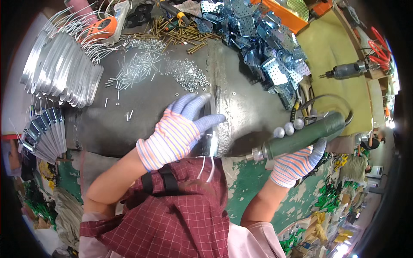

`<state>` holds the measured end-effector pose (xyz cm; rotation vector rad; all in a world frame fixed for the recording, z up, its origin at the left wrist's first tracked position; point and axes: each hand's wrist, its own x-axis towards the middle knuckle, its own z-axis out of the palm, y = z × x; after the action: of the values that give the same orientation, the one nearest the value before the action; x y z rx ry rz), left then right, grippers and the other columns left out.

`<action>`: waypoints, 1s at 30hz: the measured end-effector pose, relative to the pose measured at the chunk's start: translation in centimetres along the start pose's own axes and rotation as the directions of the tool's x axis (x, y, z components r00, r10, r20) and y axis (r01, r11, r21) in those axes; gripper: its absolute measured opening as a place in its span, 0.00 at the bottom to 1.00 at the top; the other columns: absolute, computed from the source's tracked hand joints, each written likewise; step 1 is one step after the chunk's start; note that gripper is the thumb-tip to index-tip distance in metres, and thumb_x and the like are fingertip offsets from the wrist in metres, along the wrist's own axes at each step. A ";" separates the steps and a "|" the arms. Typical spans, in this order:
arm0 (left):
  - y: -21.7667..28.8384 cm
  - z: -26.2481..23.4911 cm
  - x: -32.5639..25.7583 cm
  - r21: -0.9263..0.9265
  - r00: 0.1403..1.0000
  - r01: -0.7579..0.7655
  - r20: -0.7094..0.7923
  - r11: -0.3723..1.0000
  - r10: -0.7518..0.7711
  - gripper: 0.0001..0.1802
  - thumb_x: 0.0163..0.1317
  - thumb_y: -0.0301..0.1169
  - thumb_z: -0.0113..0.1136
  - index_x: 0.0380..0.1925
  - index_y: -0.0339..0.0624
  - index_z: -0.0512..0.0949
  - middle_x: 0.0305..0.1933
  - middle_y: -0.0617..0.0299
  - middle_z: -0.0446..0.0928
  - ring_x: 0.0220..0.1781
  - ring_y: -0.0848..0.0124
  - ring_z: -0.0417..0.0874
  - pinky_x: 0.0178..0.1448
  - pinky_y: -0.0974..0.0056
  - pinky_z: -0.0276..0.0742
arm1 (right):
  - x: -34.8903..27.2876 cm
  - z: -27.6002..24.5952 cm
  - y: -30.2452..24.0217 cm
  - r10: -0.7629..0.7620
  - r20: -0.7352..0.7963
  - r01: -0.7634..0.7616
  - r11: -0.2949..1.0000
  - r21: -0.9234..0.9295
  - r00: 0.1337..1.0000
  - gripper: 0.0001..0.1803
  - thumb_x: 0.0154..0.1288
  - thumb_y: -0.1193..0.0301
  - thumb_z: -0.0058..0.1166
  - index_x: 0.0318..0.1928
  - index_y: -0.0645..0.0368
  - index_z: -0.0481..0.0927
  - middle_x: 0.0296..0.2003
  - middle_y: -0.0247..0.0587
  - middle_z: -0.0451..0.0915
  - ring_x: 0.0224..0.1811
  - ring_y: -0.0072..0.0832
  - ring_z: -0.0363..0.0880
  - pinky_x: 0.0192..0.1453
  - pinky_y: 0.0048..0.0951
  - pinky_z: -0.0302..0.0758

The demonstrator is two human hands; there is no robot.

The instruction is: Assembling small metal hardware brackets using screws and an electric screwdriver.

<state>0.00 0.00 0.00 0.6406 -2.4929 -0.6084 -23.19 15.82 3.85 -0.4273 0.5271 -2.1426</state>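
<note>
My left hand [180, 129], in a striped glove with grey fingertips, presses on a narrow shiny metal strip [214, 129] lying on the dark worn metal bench [249, 107]; two white wires hang from the strip's near end. My right hand [297, 161], in a matching glove, grips a green pneumatic screwdriver [301, 137] held off the bench's right edge, its metal nose pointing left toward the strip. A dark hose [327, 99] loops from the tool's rear.
Stacks of shiny metal strips with white wires [60, 73] fill the left. Small screws [137, 69], nuts [187, 75] and brass pins [172, 36] lie at the back. A heap of perforated blue-grey brackets [266, 47] lies back right. Another pneumatic tool [348, 69] rests on a yellow-green board.
</note>
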 end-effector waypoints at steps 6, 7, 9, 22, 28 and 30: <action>-0.4 -1.5 -0.3 0.110 0.937 -0.293 -0.163 0.950 0.309 0.12 0.47 0.31 0.62 0.35 0.50 0.77 0.31 0.65 0.75 0.39 0.62 0.78 0.62 0.47 0.70 | 2.7 1.8 2.3 0.194 0.124 0.133 -0.038 -0.990 0.973 0.41 0.59 0.70 0.64 0.70 0.65 0.59 0.64 0.53 0.69 0.66 0.40 0.68 0.70 0.31 0.59; -0.1 -1.4 -1.0 0.168 0.930 -0.263 -0.217 0.950 0.296 0.09 0.48 0.33 0.59 0.32 0.50 0.78 0.32 0.64 0.75 0.39 0.62 0.77 0.60 0.49 0.71 | 3.3 1.5 3.1 0.229 0.212 0.279 -0.313 -0.908 0.950 0.41 0.58 0.71 0.63 0.70 0.62 0.59 0.60 0.57 0.72 0.62 0.45 0.71 0.67 0.35 0.64; 0.9 -0.7 -2.6 0.239 0.944 -0.182 -0.229 0.954 0.237 0.10 0.46 0.34 0.58 0.31 0.52 0.79 0.34 0.64 0.75 0.43 0.63 0.77 0.55 0.52 0.73 | 4.0 1.1 3.0 0.247 0.178 0.290 -0.564 -0.773 0.953 0.42 0.56 0.72 0.62 0.71 0.56 0.59 0.54 0.59 0.74 0.56 0.52 0.73 0.63 0.42 0.67; 2.5 -5.8 -9.8 -0.211 0.723 0.093 -0.657 0.973 -0.212 0.28 0.44 0.40 0.74 0.45 0.47 0.73 0.52 0.53 0.75 0.46 0.56 0.79 0.47 0.56 0.74 | 2.9 -1.4 3.8 0.065 0.484 0.451 -0.486 -0.748 0.873 0.23 0.63 0.77 0.56 0.58 0.67 0.73 0.51 0.49 0.76 0.53 0.39 0.74 0.60 0.36 0.70; -1.1 -13.8 -18.9 -0.352 0.194 0.196 -0.901 0.915 -0.388 0.41 0.51 0.37 0.74 0.62 0.38 0.64 0.64 0.51 0.64 0.62 0.59 0.70 0.65 0.56 0.67 | 0.1 4.4 11.7 0.175 0.595 0.619 -0.171 -0.767 0.785 0.19 0.60 0.80 0.55 0.54 0.64 0.76 0.49 0.49 0.76 0.51 0.40 0.74 0.60 0.38 0.69; -2.9 -16.0 -19.8 -0.282 0.005 0.140 -0.958 0.949 -0.286 0.44 0.53 0.35 0.73 0.65 0.37 0.59 0.65 0.52 0.63 0.63 0.61 0.68 0.68 0.57 0.64 | -0.8 5.8 14.8 0.245 0.645 0.678 -0.080 -0.730 0.724 0.21 0.57 0.77 0.59 0.53 0.61 0.77 0.48 0.51 0.76 0.50 0.44 0.75 0.57 0.40 0.71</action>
<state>25.07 3.68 4.14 0.9588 -0.9271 -0.1752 -10.04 7.22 1.14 -2.2176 1.7282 -1.1729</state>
